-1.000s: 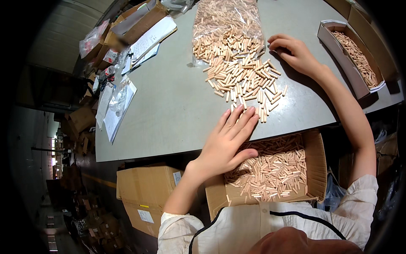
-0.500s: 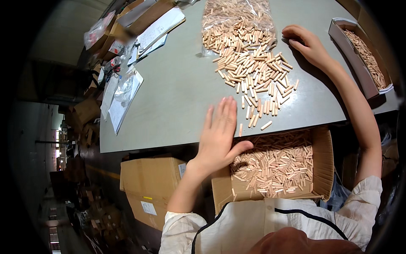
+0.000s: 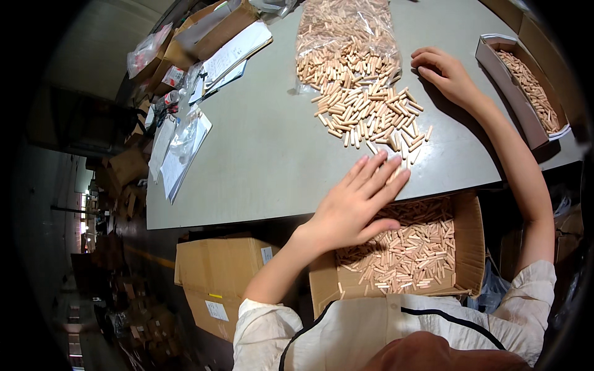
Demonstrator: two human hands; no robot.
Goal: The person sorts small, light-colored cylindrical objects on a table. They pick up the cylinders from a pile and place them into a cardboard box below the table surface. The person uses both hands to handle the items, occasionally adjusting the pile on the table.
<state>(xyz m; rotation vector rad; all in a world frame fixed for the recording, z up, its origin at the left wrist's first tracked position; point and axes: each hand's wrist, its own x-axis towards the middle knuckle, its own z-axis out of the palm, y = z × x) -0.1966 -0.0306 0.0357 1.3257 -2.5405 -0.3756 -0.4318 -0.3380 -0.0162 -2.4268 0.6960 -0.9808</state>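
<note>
My left hand lies flat with its fingers spread at the table's near edge, its fingertips over several small wooden dowels. Beyond it, a loose heap of wooden dowels spills from the mouth of a clear plastic bag, which holds many more. Right of the heap, my right hand rests on the table with loosely bent fingers and nothing visible in it. Below the edge, under my left hand, stands an open cardboard box with many dowels in it; my hand hides part of it.
At the right of the grey table stands a narrow carton of dowels. Papers, a clipboard and an open carton lie at the left. A closed cardboard box stands below the table's edge.
My left hand has moved right along the table edge, over the nearest dowels, several of which are now covered or gone from there. My right hand stays almost still.
</note>
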